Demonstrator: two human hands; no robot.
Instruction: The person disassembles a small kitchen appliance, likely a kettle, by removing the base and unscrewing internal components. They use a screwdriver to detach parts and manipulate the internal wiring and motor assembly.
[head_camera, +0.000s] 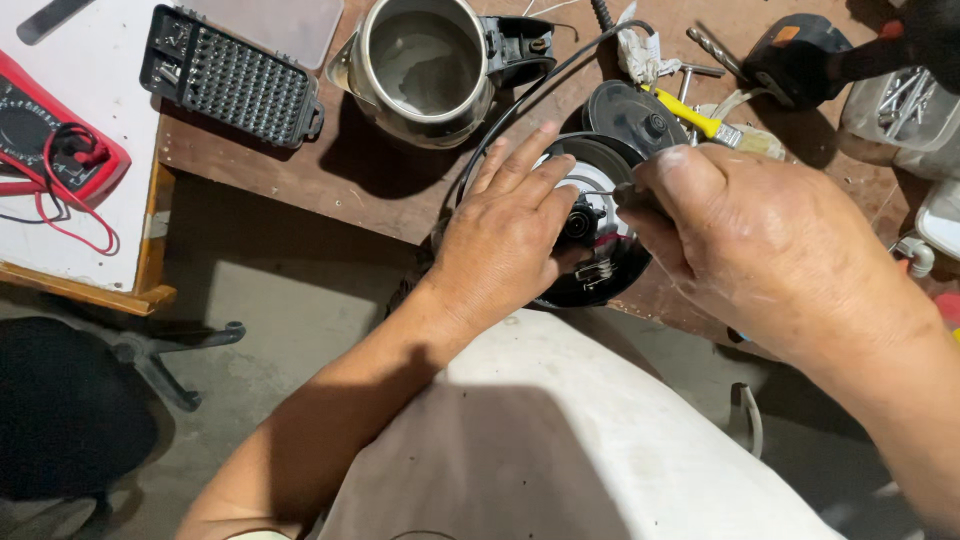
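Left hand (505, 235) lies flat, fingers spread, on the round black kettle base (600, 250) at the near edge of the wooden desk (370, 190). Right hand (760, 240) is pinched on a thin screwdriver (600, 192), tip over base centre. Steel kettle (425, 70) sits just beyond; bit set (230, 80) far left w/ red multimeter (55, 140).
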